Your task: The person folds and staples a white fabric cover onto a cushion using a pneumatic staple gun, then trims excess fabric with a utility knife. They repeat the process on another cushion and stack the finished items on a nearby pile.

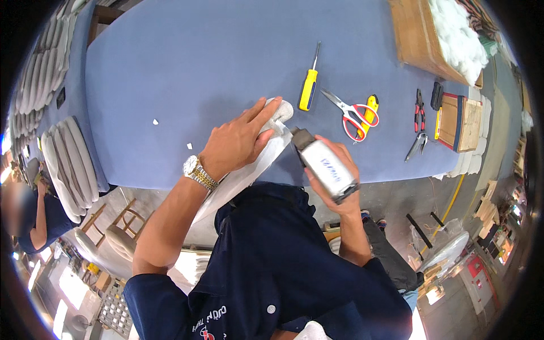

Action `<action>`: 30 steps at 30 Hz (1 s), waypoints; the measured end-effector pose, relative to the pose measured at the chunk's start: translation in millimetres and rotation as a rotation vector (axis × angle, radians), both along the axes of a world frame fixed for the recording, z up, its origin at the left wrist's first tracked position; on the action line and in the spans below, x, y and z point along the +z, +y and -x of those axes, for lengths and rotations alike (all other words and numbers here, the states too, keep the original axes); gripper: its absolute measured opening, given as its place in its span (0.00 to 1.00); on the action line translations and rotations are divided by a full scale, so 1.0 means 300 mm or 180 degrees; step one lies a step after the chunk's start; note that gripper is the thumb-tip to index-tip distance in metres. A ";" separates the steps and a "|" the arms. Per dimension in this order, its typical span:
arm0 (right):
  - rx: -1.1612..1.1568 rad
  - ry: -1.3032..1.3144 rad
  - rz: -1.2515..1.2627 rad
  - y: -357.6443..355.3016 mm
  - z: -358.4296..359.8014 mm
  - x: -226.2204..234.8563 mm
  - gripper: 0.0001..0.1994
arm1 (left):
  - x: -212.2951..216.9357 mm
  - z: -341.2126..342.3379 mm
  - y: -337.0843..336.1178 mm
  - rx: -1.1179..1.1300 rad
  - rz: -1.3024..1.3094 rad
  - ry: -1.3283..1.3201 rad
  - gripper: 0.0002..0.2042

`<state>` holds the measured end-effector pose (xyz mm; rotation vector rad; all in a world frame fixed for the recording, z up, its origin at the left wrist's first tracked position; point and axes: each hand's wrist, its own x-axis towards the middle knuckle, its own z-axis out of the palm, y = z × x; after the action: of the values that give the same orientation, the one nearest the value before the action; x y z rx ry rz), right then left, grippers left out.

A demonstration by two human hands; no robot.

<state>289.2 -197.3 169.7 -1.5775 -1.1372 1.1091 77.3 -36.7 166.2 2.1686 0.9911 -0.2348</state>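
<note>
My left hand (237,141), a metal watch on its wrist, is closed over the end of a light grey upholstered pad (281,111). Its fingers press on the fabric, with the thumb low on the near side. The pad's pale underside (266,160) slants down over the table's front edge toward my body. In my right hand (347,180) is a staple gun (327,167) with a white body and dark ends. The staple gun's dark nose points at the pad's edge; I cannot tell whether they touch.
On the blue padded table (187,62) lie a yellow screwdriver (308,89), red-handled scissors (352,116), a yellow utility knife (369,113) and red-handled pliers (419,116). A carton of white stuffing (459,42) stands far right. Stacked grey pads (68,164) and another person (31,212) are at left.
</note>
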 end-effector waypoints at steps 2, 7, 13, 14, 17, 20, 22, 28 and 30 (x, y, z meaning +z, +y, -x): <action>0.0151 -0.0346 -0.0202 0.051 0.020 0.019 0.32 | -0.007 0.002 -0.007 -0.0004 -0.0139 -0.0111 0.33; 0.0265 -0.0165 -0.0282 0.088 0.054 0.009 0.32 | 0.009 0.001 -0.003 -0.0008 -0.0194 -0.0098 0.34; 0.0259 -0.0112 -0.0105 0.104 0.073 0.020 0.33 | 0.018 -0.007 -0.005 -0.0007 -0.0167 -0.0026 0.37; 0.0258 -0.0122 -0.0093 0.104 0.073 0.024 0.33 | 0.014 -0.007 -0.007 -0.0007 -0.0181 -0.0051 0.37; 0.0211 -0.0162 -0.0022 0.101 0.082 0.042 0.33 | -0.004 -0.007 -0.015 0.0000 -0.0245 -0.0135 0.37; 0.0118 -0.0123 0.0129 0.097 0.092 0.048 0.32 | -0.017 -0.005 -0.024 -0.0012 -0.0281 -0.0169 0.37; 0.0120 0.0033 0.0247 0.095 0.088 0.045 0.31 | -0.016 -0.005 -0.023 -0.0055 -0.0211 -0.0113 0.38; 0.0266 -0.0121 0.0401 0.122 0.083 0.058 0.30 | -0.035 0.009 -0.014 -0.0167 0.0094 -0.0442 0.39; 0.0315 -0.0163 0.0392 0.136 0.090 0.058 0.30 | -0.038 0.014 -0.004 -0.0136 0.0185 -0.0521 0.40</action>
<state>262.0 -156.6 187.0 -1.6675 -1.2122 1.2302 73.0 -37.9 154.8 2.1204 0.8366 -0.1029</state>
